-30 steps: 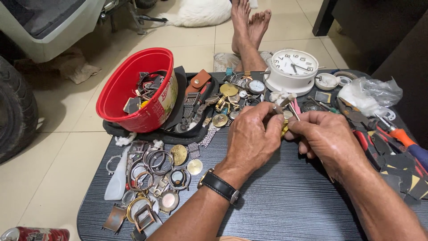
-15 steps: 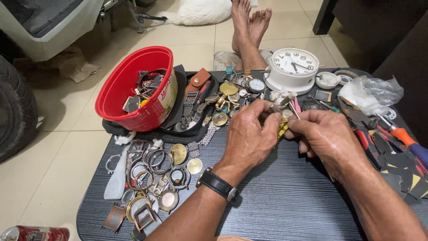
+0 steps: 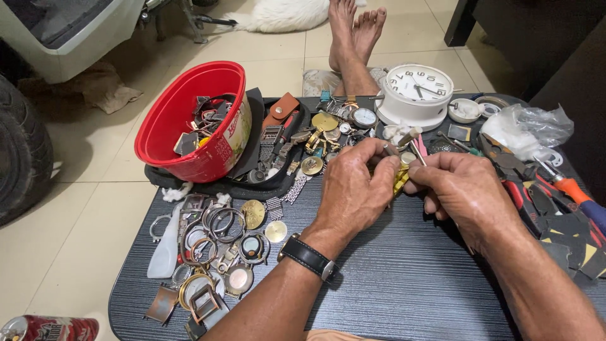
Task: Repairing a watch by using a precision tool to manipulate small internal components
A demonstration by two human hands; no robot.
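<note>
**Both hands pinched around a small gold watch part above the dark table**

The left hand [image 3: 353, 189], wearing a black-strapped wristwatch [image 3: 307, 256], was curled shut, its fingertips pinching a small gold-coloured watch part [image 3: 400, 180] held just over the dark wood-grain table [image 3: 391, 297]. The right hand [image 3: 464, 189] was closed too, gripping a thin metal tool [image 3: 413, 151] whose tip met the same gold part; what kind of tool it was could not be told. The part sat between the two hands, near the table's middle, in front of the white round clock [image 3: 418, 88].

To the left lay a heap of watch cases and rings [image 3: 214, 243], and behind it a red plastic bowl [image 3: 189, 120] full of straps and scrap rested on a black tray [image 3: 252, 183]. Red-handled pliers [image 3: 530, 189] and a screwdriver with an orange handle [image 3: 571, 186] lay to the right, beside a clear plastic bag [image 3: 530, 126].

The grip looked slight, so a slip of the tool seemed the main risk: the tip could skid and jab the left fingertips, or flick the gold part out of the pinch. Once loose, it would likely drop among the similar brass pieces nearby and be hard to pick out, or roll off the table's edge to the tiled floor [image 3: 82, 208]
</note>
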